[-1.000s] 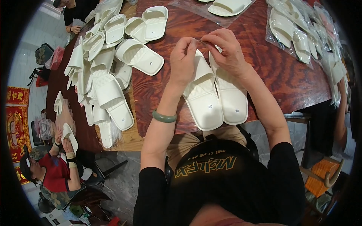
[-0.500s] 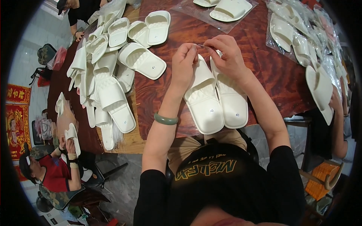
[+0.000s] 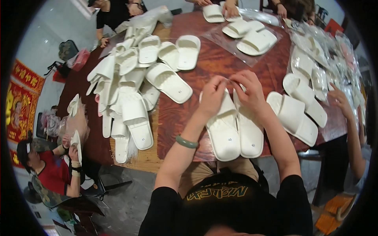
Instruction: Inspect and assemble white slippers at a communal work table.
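A pair of white slippers, the left slipper [image 3: 223,135] and the right slipper [image 3: 251,135], lies side by side at the table's near edge, heels toward me. Over their far ends my left hand [image 3: 213,94] is closed in a pinch, a green bangle on its wrist. My right hand [image 3: 249,92] pinches close beside it, fingertips almost meeting the left ones. Something thin and small seems to be between the fingertips, too fine to make out. My hands partly cover the far ends of both slippers.
A heap of white slippers [image 3: 130,86] lies left. Another slipper pair [image 3: 293,118] is close on my right, beside bagged slippers [image 3: 303,63]. Slippers on clear plastic [image 3: 252,59] lie ahead. Co-workers surround the reddish wooden table [image 3: 181,126]; a co-worker's hand [image 3: 340,100] is at the right.
The view has shifted, showing more of the table's far side. Another slipper pair now lies at my right, where a co-worker held up a slipper. My hands stay pinched over my pair.
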Action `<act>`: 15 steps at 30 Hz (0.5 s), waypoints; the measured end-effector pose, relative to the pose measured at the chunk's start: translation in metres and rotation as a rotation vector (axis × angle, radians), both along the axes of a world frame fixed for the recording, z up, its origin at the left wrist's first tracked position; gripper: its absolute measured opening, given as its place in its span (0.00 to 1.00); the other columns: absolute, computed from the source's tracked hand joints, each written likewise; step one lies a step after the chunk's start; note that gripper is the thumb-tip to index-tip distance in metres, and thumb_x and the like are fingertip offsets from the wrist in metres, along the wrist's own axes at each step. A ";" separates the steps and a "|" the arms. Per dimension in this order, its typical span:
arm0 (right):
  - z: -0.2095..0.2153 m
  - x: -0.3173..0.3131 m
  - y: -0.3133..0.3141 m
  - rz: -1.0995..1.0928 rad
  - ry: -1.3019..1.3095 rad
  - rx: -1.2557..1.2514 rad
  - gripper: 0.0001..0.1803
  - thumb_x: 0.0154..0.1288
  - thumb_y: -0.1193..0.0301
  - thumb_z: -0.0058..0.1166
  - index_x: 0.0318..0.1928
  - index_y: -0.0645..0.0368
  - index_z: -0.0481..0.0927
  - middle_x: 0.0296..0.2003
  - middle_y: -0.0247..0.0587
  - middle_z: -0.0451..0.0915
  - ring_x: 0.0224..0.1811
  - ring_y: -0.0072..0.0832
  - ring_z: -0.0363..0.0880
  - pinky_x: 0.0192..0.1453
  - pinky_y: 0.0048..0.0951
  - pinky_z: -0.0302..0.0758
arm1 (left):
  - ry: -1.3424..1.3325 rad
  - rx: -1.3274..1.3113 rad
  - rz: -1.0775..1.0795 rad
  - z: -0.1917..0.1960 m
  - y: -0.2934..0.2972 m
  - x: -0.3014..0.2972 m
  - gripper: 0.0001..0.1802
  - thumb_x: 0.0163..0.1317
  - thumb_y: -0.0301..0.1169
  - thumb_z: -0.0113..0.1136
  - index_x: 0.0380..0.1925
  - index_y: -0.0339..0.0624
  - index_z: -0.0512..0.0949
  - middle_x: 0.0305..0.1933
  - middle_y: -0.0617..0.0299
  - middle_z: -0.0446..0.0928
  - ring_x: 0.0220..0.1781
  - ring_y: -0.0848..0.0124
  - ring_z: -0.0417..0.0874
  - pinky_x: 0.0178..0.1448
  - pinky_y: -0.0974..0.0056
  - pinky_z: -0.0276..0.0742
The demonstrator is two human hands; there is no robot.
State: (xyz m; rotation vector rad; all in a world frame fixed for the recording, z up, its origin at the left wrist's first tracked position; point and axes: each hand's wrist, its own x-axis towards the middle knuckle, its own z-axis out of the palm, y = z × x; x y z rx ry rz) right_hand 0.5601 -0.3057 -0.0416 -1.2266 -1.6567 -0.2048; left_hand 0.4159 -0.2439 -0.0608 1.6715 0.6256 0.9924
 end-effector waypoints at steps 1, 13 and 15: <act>0.000 0.000 -0.003 0.016 -0.005 0.017 0.08 0.52 0.76 0.58 0.35 0.57 0.79 0.32 0.39 0.76 0.38 0.39 0.74 0.43 0.36 0.68 | -0.012 -0.032 -0.019 0.002 -0.005 0.002 0.07 0.65 0.28 0.48 0.36 0.38 0.75 0.24 0.72 0.69 0.25 0.85 0.64 0.29 0.76 0.60; 0.002 -0.005 -0.004 0.033 0.041 -0.057 0.09 0.51 0.79 0.57 0.35 0.58 0.79 0.31 0.40 0.76 0.36 0.38 0.74 0.42 0.35 0.69 | -0.169 0.033 0.008 -0.002 -0.006 0.000 0.08 0.66 0.29 0.47 0.34 0.39 0.74 0.21 0.73 0.66 0.22 0.84 0.62 0.25 0.75 0.58; -0.002 0.002 0.001 -0.014 -0.001 0.020 0.09 0.51 0.79 0.57 0.35 0.58 0.79 0.31 0.39 0.76 0.36 0.38 0.74 0.42 0.34 0.69 | -0.143 0.013 0.020 0.000 -0.002 0.001 0.08 0.66 0.30 0.47 0.34 0.39 0.74 0.22 0.73 0.66 0.22 0.85 0.62 0.25 0.75 0.58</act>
